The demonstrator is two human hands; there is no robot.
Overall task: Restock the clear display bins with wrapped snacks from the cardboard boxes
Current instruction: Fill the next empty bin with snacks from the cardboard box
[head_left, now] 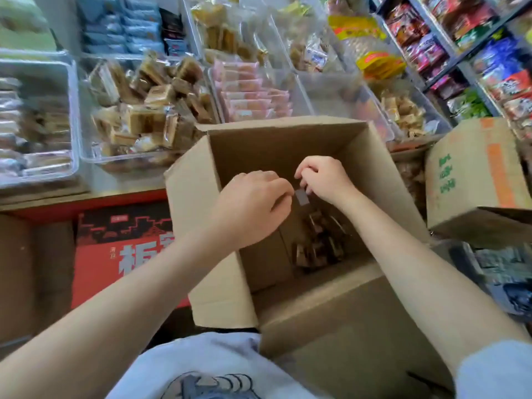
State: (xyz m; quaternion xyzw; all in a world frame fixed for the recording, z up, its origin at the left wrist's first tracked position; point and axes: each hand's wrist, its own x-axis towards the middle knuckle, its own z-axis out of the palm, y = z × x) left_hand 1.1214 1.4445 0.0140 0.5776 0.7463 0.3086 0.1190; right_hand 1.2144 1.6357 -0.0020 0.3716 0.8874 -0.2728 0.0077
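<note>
Cardboard fills the middle of the scene: an open cardboard box (pixel 288 156) stands against the person's body, flaps up, with a heap of dark wrapped snacks (pixel 316 243) lying at its bottom. Both hands are inside the box mouth, close together. The left hand (pixel 253 205) and the right hand (pixel 322 177) have curled fingers pinching a dark packet (pixel 301 196) between them, held above the heap. Beyond the box, clear display bins sit side by side: one bin (pixel 95 156) heaped with brown wrapped cakes (pixel 149 110), another with pink packets (pixel 253 96) in rows. A second cardboard box (pixel 472 174) with green print stands to the right, and a red carton (pixel 121 243) lower left.
</note>
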